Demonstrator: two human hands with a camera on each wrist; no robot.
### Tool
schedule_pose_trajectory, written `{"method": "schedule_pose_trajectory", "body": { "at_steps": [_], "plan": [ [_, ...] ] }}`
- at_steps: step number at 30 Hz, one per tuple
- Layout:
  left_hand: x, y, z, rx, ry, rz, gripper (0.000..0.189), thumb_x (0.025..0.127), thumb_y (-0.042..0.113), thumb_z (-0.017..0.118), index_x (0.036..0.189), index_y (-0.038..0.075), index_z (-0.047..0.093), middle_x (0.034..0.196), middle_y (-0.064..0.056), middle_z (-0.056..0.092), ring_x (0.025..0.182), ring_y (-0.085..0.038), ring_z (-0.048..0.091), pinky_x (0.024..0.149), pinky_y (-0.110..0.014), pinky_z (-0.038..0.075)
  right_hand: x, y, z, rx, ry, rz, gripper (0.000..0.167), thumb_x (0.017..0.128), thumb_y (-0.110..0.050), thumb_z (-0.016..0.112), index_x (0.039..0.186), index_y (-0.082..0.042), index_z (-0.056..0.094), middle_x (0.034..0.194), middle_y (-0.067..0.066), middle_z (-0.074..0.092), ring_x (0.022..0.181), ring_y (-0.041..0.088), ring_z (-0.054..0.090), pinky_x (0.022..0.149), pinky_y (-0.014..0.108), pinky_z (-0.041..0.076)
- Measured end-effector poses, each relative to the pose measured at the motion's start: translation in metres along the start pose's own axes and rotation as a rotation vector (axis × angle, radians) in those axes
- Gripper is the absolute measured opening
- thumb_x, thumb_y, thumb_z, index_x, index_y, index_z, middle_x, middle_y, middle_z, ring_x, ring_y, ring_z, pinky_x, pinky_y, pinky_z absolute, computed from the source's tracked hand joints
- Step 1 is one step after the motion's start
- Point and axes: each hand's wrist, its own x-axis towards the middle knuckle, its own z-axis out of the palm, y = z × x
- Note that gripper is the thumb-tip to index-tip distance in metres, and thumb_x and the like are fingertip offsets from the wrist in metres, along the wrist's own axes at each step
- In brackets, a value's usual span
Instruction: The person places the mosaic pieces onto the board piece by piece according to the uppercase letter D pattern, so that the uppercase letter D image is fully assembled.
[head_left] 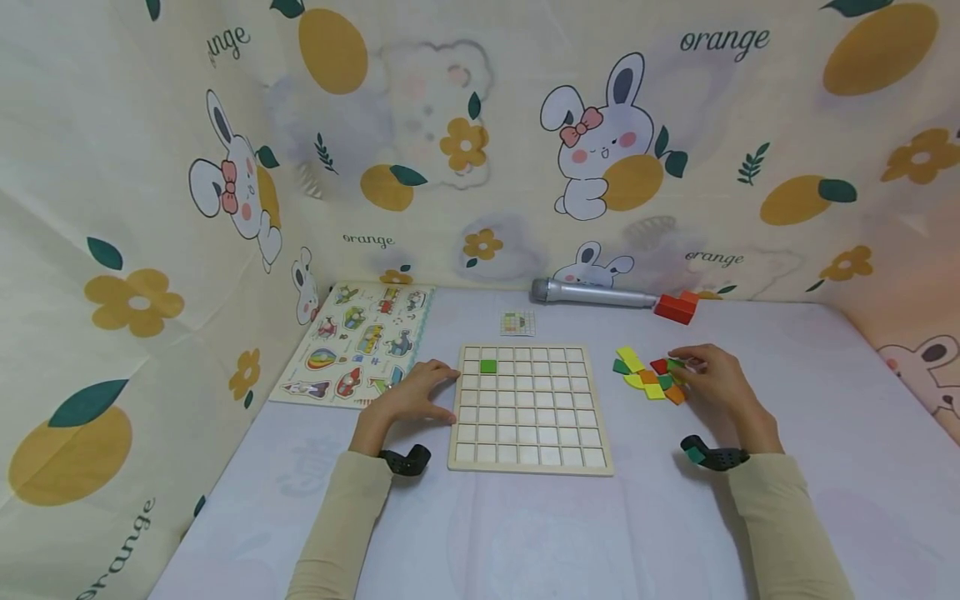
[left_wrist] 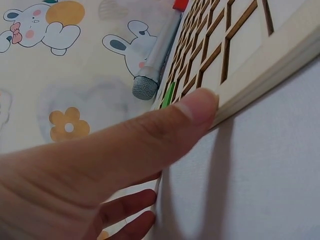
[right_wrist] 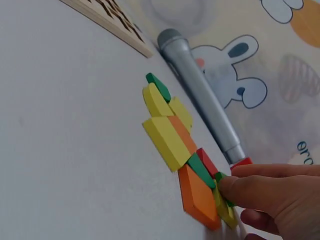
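Observation:
A wooden grid board (head_left: 530, 469) lies flat, one light green tile (head_left: 488, 367) seated in its top row. At the board's left edge rests my left hand (head_left: 411, 395), thumb and fingers spread apart and touching the frame; in the left wrist view its thumb (left_wrist: 165, 130) presses the wooden rim. Right of the board is a loose cluster of yellow (right_wrist: 167, 142), orange (right_wrist: 199, 195), red and green blocks. My right hand (head_left: 716, 379) pinches a green block (right_wrist: 221, 177) at the cluster's right end, between thumb and index finger; the fingers partly hide it.
A small pattern card (head_left: 517, 323) lies behind the board. Farther back, a silver microphone (head_left: 592, 293) has red blocks (head_left: 677, 308) at its right end. A picture puzzle board (head_left: 352, 342) lies to the left. Patterned cloth (head_left: 480, 125) walls the back and sides.

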Motion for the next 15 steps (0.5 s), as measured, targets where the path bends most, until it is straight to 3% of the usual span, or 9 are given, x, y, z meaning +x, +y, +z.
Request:
{"method": "schedule_pose_trajectory", "body": {
  "at_steps": [6,15],
  "plan": [
    [0.0,-0.001,0.0,-0.001,-0.004,-0.004,0.076,0.073,0.03,0.08,0.136,0.005,0.047,0.134,-0.015,0.044,0.126,-0.031,0.036,0.107,-0.045,0.031,-0.001,0.001,0.0,0.004,0.001,-0.004,0.036,0.089,-0.016,0.063,0.121,0.001,0.058,0.117,0.022,0.051,0.105,0.037,0.045,0.087,0.052,0.047],
    [0.0,-0.001,0.001,-0.013,-0.001,-0.008,0.075,0.073,0.029,0.08,0.135,0.005,0.047,0.135,-0.015,0.044,0.127,-0.031,0.036,0.108,-0.046,0.03,0.004,-0.016,0.01,0.032,0.087,-0.065,0.03,0.09,-0.02,0.062,0.115,-0.002,0.063,0.114,0.017,0.054,0.103,0.032,0.047,0.082,0.044,0.049]
  ]
}}
